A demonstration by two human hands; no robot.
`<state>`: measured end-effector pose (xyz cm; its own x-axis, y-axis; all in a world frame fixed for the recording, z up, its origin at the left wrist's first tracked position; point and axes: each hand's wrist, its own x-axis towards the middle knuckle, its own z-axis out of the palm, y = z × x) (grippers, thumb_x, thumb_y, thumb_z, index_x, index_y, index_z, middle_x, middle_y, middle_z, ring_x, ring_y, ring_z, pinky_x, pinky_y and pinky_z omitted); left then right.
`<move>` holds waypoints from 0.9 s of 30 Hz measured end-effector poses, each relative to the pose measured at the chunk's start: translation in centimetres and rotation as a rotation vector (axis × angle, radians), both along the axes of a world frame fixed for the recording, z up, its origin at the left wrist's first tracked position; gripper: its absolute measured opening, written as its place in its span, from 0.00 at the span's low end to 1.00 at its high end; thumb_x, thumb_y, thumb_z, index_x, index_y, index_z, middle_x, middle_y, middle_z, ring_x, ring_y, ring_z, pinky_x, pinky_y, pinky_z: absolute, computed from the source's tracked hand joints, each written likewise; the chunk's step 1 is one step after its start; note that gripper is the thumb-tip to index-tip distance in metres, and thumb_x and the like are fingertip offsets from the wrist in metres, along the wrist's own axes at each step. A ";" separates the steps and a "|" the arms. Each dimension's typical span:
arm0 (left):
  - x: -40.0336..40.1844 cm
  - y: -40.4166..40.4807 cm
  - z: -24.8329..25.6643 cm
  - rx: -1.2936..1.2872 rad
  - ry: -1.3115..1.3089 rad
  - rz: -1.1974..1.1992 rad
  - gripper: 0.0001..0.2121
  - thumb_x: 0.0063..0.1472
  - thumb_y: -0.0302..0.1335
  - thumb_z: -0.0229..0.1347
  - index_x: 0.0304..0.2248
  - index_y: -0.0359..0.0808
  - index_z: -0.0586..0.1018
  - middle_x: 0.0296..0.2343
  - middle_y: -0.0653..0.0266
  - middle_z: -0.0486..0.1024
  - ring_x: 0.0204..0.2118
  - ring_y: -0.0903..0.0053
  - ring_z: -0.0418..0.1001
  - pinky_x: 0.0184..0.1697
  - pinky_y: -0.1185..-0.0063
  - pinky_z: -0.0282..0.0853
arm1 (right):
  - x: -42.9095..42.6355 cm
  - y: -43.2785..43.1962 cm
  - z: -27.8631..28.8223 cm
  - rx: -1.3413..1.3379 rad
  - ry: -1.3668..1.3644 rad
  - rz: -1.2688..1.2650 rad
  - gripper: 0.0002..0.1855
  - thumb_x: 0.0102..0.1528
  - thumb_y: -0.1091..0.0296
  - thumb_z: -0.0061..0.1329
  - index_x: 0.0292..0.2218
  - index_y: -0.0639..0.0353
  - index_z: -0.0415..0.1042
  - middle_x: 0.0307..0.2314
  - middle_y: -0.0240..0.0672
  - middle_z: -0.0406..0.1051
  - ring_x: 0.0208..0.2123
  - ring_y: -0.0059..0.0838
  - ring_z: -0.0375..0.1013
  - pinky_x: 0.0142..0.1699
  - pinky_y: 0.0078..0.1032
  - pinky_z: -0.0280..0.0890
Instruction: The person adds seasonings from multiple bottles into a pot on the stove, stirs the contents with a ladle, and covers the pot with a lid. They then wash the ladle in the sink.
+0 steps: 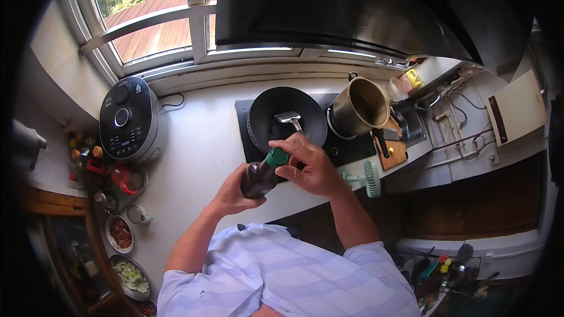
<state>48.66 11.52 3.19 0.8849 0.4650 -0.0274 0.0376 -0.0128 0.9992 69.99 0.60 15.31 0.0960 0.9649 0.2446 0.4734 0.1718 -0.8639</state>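
My left hand (233, 191) is wrapped around the body of a dark glass bottle (260, 180), tilted in front of my chest. The bottle has a green cap (277, 157), and the thumb and index finger of my right hand (310, 165) close around it from the right. Just beyond the hands, a black wok (282, 97) sits on the cooktop (243, 110). Inside the wok rests a metal spatula (288, 117), its handle partly hidden behind my right hand.
A tall pot (363, 103) stands right of the wok, near a cutting board (394, 154) with a cleaver (391, 134). A green fan (371, 179) is at the counter edge. On the left are a multicooker (128, 119), a bowl of meat (120, 233) and sliced vegetables (131, 276). A range hood (352, 9) hangs above.
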 end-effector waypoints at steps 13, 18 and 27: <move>5.8 -5.1 0.6 -0.239 -0.008 -0.537 0.33 0.45 0.35 0.74 0.50 0.35 0.75 0.41 0.63 0.77 0.46 0.72 0.75 0.53 0.73 0.72 | 7.2 -6.3 -0.8 0.162 -0.031 0.139 0.18 0.70 0.60 0.45 0.53 0.63 0.72 0.45 0.40 0.74 0.45 0.32 0.75 0.48 0.27 0.69; 7.8 -6.3 1.8 -0.210 0.063 -0.532 0.35 0.46 0.35 0.74 0.52 0.35 0.73 0.42 0.63 0.75 0.47 0.72 0.73 0.54 0.72 0.70 | 7.6 -7.7 -0.5 0.284 -0.112 -0.020 0.17 0.71 0.59 0.43 0.48 0.65 0.73 0.39 0.38 0.75 0.38 0.23 0.76 0.39 0.20 0.71; 11.1 -8.6 0.6 -0.130 -0.011 -0.362 0.42 0.46 0.34 0.75 0.59 0.37 0.67 0.47 0.67 0.71 0.52 0.76 0.69 0.58 0.72 0.66 | 9.5 -10.3 -2.9 -0.077 0.526 -0.226 0.22 0.72 0.51 0.41 0.43 0.64 0.75 0.32 0.30 0.75 0.28 0.16 0.72 0.31 0.16 0.65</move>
